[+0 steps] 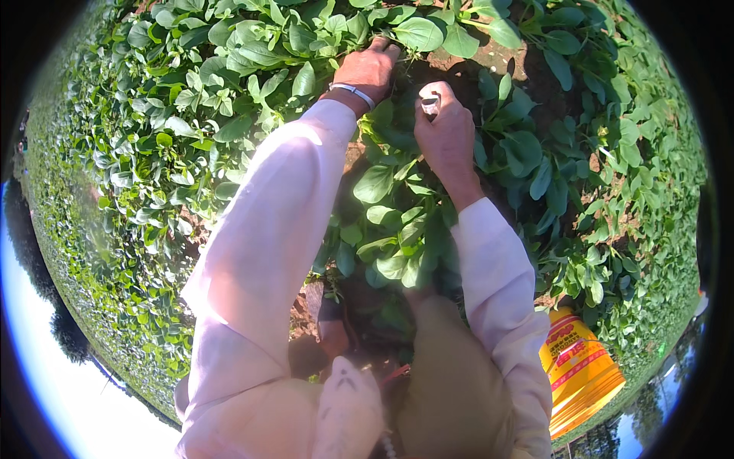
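Observation:
Broad-leaved green plants (375, 183) grow from brown soil all around my hands. My left hand (368, 75), with a pale band at the wrist, reaches in among the leaves at the top middle. Its fingers look bent and closed, but their tips and whatever they grip are hidden by foliage; thin grassy stems (409, 57) stand beside them. A little to the right and nearer, my right hand (448, 134) is curled into a fist. It wraps round a short handle-like thing with a shiny metal end (430, 104); the rest of it is hidden in the fist.
A yellow bucket (582, 375) with red printing leans among the plants at the lower right. Bare soil (547, 103) shows between the leaves at the upper right. My legs (451, 375) and a foot (334, 336) are below, amid the plants. Dense leafy rows stretch away on both sides.

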{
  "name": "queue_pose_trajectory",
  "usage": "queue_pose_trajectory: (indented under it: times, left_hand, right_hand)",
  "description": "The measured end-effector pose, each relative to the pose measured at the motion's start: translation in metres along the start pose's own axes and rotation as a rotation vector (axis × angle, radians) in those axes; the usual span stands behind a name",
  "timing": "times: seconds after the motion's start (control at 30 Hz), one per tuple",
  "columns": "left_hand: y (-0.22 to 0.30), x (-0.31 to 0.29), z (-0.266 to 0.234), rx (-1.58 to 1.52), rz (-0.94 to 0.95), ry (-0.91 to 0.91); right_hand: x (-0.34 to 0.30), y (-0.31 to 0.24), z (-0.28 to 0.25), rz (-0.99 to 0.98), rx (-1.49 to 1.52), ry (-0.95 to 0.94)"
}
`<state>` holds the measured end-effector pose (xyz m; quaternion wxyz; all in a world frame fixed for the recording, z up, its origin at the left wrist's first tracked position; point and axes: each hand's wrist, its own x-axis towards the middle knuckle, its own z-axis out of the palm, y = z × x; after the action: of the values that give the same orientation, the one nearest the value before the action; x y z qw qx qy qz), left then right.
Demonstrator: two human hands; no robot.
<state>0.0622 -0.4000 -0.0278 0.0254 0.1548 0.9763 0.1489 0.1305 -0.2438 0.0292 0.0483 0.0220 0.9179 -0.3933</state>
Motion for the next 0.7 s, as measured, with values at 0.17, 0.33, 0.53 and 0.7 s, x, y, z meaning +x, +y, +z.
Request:
queue_pose_trajectory:
  times: [0.17,0.33,0.53,0.7]
  left_hand:
    - [-0.010,0.029,0.009,0.121,-0.219,-0.101]
    - [-0.024,0.039,0.006,0.071,-0.448,-0.081]
    - [-0.032,0.026,0.007,-0.204,-0.062,0.024]
    - [0.004,0.023,0.014,-0.128,0.110,-0.121]
  right_hand:
    - [0.012,-0.003,0.012,-0.031,-0.011,0.023]
    - [0.016,0.011,0.007,0.039,0.174,0.037]
    - [-0.003,0.027,-0.012,0.106,0.248,0.172]
    - [0.027,0.047,-0.001,0.233,0.451,0.267]
